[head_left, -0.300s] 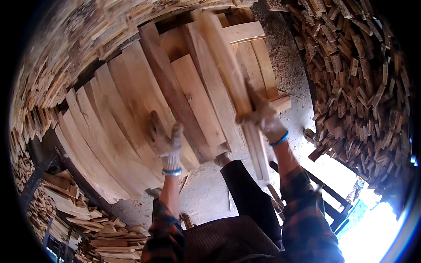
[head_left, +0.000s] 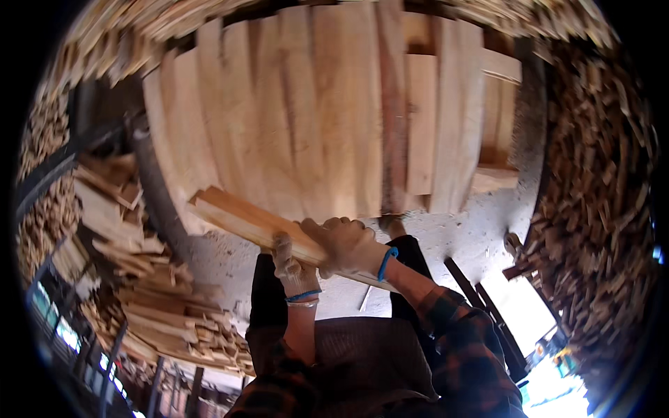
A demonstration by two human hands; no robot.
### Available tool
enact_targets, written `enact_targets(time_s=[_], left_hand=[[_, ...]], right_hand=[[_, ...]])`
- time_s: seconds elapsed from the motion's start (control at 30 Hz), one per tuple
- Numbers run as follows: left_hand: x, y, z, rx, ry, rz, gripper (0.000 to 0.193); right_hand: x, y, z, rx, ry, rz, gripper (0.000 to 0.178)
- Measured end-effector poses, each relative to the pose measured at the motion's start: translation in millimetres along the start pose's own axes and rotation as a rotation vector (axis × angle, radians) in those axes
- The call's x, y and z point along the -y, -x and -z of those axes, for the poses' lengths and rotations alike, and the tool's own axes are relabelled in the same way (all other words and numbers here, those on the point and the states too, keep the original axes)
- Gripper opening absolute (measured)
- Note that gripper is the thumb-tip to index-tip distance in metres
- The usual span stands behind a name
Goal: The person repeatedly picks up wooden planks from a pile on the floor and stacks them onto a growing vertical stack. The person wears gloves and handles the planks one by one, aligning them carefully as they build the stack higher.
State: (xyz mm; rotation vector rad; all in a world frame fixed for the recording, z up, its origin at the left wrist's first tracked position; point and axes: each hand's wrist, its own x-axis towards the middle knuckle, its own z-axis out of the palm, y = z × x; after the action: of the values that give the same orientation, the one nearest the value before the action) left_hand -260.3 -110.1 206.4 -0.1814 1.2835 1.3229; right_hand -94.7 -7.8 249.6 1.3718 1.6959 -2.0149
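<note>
Both hands now grip one wooden plank [head_left: 244,221]. A moment ago they were apart on the stack of planks [head_left: 313,111]. The left hand [head_left: 294,265] wraps it from below, the right hand [head_left: 345,244] squeezes over it. The plank is lifted off, slanting left of the hands.

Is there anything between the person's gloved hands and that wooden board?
Nothing visible. The left hand and the right hand both already grip the wooden board directly, holding it in front of the stacked planks.
</note>
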Motion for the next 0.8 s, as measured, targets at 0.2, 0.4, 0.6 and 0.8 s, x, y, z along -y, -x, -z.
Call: enact_targets(time_s=[0.2, 0.4, 0.6, 0.8], left_hand=[[-13.9, -31.9, 146.9, -0.432, 0.011, -0.092, 0.041], [-13.2, -90.2, 97.9, -0.596, 0.236, -0.031, 0.035], [-33.3, -59.2, 100.3, -0.557, 0.273, 0.001, 0.064], [-103.8, -34.8, 40.5, -0.546, 0.057, -0.155, 0.039]], right_hand=[[-7.2, -40.0, -63.1, -0.080, 0.124, 0.018, 0.070], [-8.8, -42.9, -73.7, -0.027, 0.357, -0.204, 0.086], [11.0, -52.4, -114.4, -0.095, 0.795, 0.142, 0.071], [64.6, -52.6, -66.5, -0.058, 0.524, 0.144, 0.064]])
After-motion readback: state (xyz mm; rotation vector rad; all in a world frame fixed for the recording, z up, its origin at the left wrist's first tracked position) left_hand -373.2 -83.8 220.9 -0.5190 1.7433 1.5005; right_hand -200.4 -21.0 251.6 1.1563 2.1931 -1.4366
